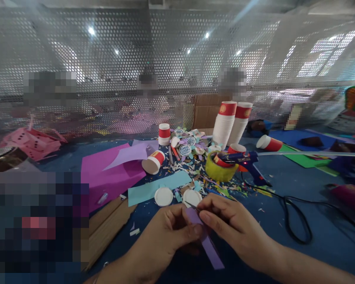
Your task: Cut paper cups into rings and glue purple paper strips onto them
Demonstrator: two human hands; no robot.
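A narrow strip of purple paper point(210, 251) is pinched between the thumb and fingers of my left hand point(168, 228), its long end hanging down to the right. My right hand point(235, 225) is closed on a thin, dark, pointed tool point(191, 205); its tip lies across the top end of the strip, and my fingers hide the rest of it. Just beyond my hands lie two white paper discs point(163, 196), the right one point(192, 196) partly covered by the tool tip. Behind them is a light blue paper strip point(158, 187).
A glue gun point(251, 159) rests on a yellow tape roll point(217, 171), its black cable point(286, 221) looping to the right. Stacked paper cups point(224, 126) stand behind. Paper scraps point(180, 165), purple sheets point(106, 173) and cardboard point(112, 228) cover the left and middle.
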